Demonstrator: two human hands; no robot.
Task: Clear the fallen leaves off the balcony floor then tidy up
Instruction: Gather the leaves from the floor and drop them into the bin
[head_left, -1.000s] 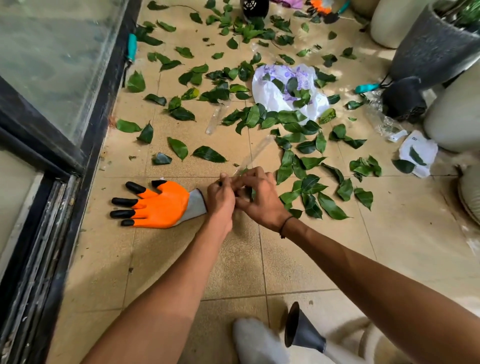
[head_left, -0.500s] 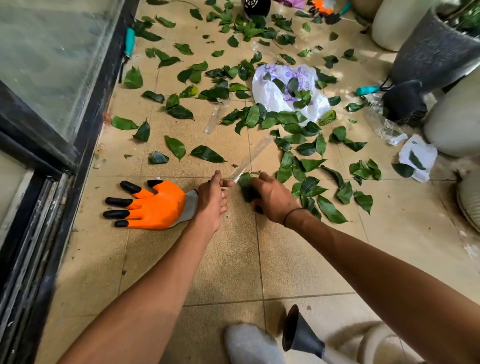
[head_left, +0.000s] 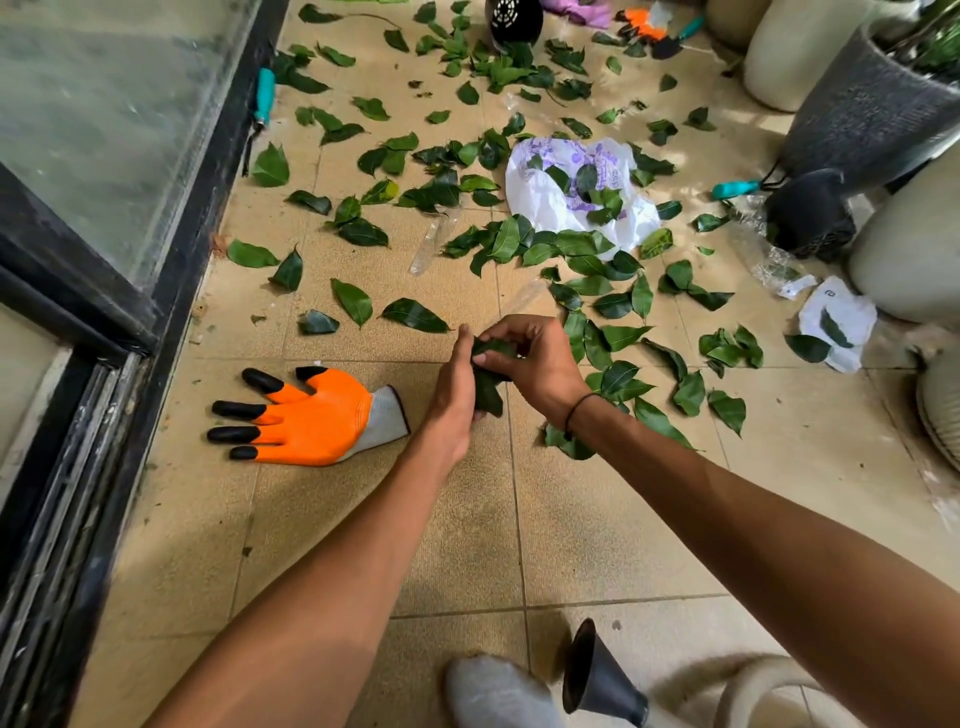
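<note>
Head view. Small bunch of leaves (head_left: 487, 379) held between both hands, just right of the orange glove (head_left: 311, 415). Left hand (head_left: 454, 395) grips the bunch from its side; right hand (head_left: 535, 364) pinches its top, fingers curled. Loose leaves (head_left: 618, 338) scattered beyond the glove on the tan tiled floor (head_left: 467, 545) (balcony, glass door left). White plastic bag (head_left: 545, 202) farther beyond; purple print unreadable.
</note>
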